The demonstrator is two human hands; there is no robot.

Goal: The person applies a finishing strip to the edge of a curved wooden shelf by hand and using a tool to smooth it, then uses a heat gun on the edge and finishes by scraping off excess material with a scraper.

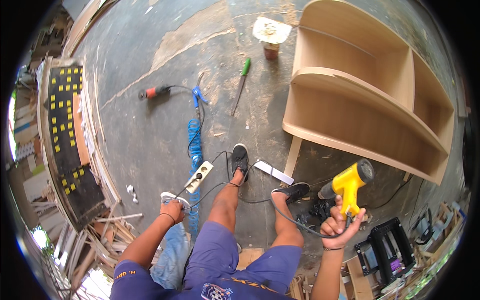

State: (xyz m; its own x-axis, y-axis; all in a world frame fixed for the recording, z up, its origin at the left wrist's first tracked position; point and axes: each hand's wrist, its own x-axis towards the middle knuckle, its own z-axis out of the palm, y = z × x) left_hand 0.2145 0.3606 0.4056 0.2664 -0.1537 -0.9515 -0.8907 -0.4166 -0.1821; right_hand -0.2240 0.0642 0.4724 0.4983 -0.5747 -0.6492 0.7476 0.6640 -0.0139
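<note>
Yellow heat gun [348, 187] is in the right hand [340, 226], fingers wrapped round its grip, on the near side of the wooden shelf unit [360, 107]. Left hand [172, 210], well left of the shelf unit, has fingers curled near a cream power strip [199, 176], can't tell on what. Floor left of the shelf unit: green-handled saw [241, 86], blue coiled hose [194, 134], red-and-black power tool [154, 92].

On the floor [132, 130], the power strip [193, 185] lies across the coiled hose [194, 137], left of the person's 2 shoes [240, 159], with the power tool [152, 92] farther ahead and left, the hand tool [241, 87] between it and the shelf unit [357, 117], and the heat gun [347, 186] in the right hand [340, 224] before that unit.
</note>
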